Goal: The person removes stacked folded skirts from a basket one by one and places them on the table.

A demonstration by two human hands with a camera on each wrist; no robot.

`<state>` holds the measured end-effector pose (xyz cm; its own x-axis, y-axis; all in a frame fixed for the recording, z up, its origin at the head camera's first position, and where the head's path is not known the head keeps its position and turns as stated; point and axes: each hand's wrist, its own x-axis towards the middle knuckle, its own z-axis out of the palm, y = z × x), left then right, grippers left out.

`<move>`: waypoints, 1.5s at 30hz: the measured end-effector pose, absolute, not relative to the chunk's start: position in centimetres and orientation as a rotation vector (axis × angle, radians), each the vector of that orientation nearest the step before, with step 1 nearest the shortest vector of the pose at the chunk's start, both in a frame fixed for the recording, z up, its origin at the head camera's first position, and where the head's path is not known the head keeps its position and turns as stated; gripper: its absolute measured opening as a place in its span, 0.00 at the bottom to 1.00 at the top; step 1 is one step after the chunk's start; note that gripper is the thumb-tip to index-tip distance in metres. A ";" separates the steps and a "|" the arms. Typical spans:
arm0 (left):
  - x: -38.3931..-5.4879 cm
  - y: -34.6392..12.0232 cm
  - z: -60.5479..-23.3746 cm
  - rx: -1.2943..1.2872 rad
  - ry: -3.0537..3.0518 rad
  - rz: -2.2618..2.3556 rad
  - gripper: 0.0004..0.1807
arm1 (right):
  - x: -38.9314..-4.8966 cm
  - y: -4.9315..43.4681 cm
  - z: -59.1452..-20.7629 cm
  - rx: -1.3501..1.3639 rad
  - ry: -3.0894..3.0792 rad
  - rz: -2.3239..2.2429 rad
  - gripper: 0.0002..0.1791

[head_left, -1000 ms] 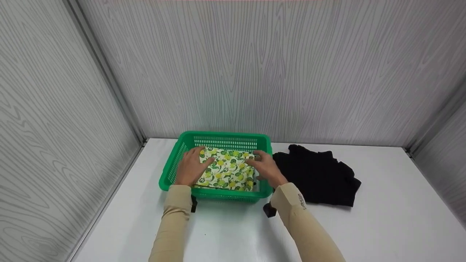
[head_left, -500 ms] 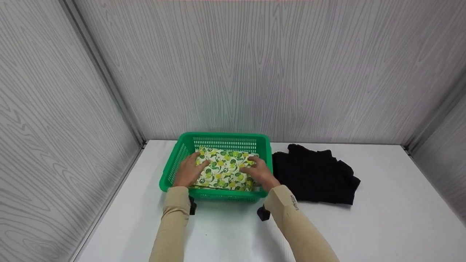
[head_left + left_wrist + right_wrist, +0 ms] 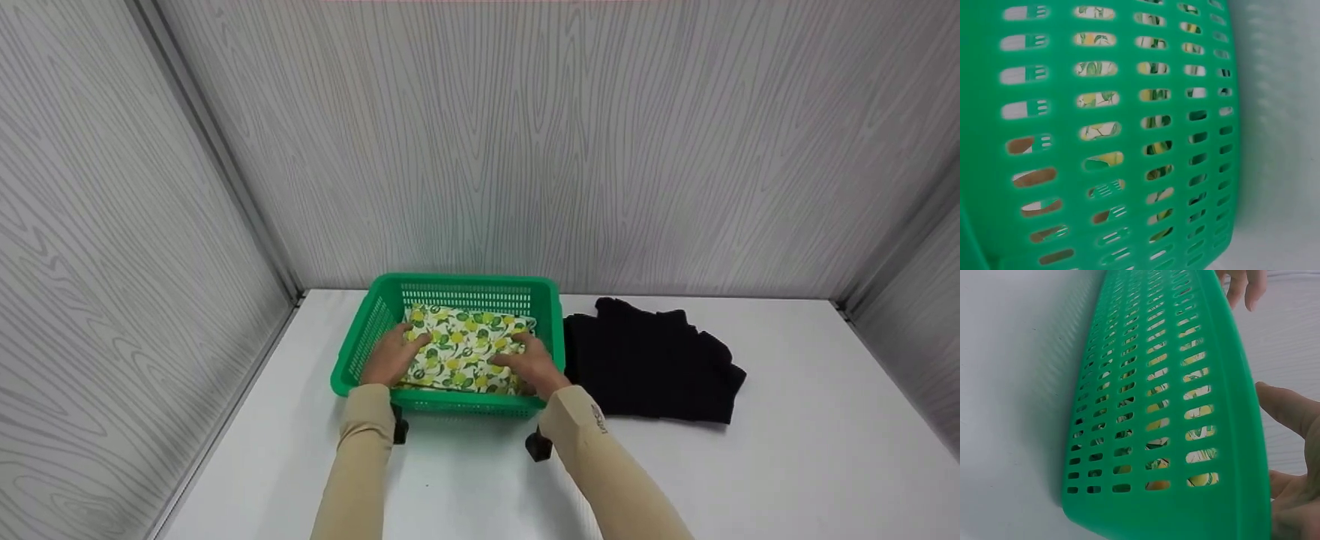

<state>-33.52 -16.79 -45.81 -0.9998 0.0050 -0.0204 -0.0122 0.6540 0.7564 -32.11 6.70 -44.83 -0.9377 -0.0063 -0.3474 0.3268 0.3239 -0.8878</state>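
A folded cloth [image 3: 461,352] printed with yellow lemons and green leaves lies inside a green plastic basket [image 3: 465,280]. My left hand [image 3: 388,358] reaches over the near rim to the cloth's left side, its thumb over the printed top. At the opposite side is my right hand [image 3: 537,363], thumb pointing inward across the cloth and fingers down along its edge. The right wrist view shows the right thumb [image 3: 1286,408] extended and apart from the fingers, just beyond the rim. Through the slots of the basket wall [image 3: 1129,84] the print shows in the left wrist view, with the left hand mostly hidden.
A black garment [image 3: 649,367] lies spread on the white table [image 3: 810,420], right of the basket. Grey wood-grain panels [image 3: 480,150] stand behind and at both sides. The basket sits close to the back panel.
Both hands have sunk lower at the cloth's sides, and the right hand has moved inward and nearer. The cloth has shifted slightly in the basket; the black garment has stayed put.
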 end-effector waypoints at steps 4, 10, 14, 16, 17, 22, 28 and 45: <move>-33.8 -17.0 -46.1 -0.038 2.804 1.282 0.39 | -32.3 6.4 -45.1 0.308 2.322 -1.648 0.39; -34.0 -17.0 -46.4 -0.070 2.759 1.249 0.42 | -32.4 6.1 -45.5 0.327 2.357 -1.675 0.41; -33.9 -17.1 -46.3 -0.123 2.722 1.281 0.41 | -32.6 6.0 -45.8 0.317 2.387 -1.646 0.41; -33.9 -17.0 -46.3 -0.137 2.707 1.282 0.41 | -32.6 6.0 -45.9 0.317 2.388 -1.643 0.41; -33.9 -17.0 -46.2 -0.135 2.701 1.277 0.42 | -32.6 6.0 -45.9 0.303 2.384 -1.649 0.41; -33.9 -17.1 -46.4 -0.122 2.690 1.228 0.42 | -32.5 6.2 -46.0 0.249 2.353 -1.685 0.40; -33.8 -17.1 -46.5 -0.144 2.655 1.229 0.42 | -32.6 6.2 -46.4 0.250 2.331 -1.720 0.39; -33.9 -17.1 -46.8 0.096 2.800 1.114 0.20 | -33.2 6.4 -46.8 0.121 2.302 -1.688 0.27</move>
<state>-33.93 -17.06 -46.78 -0.9900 0.1055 -0.0940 0.0121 0.7260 0.6876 -33.19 6.42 -46.82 -0.9563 -0.0986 -0.2753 0.2328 0.3127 -0.9209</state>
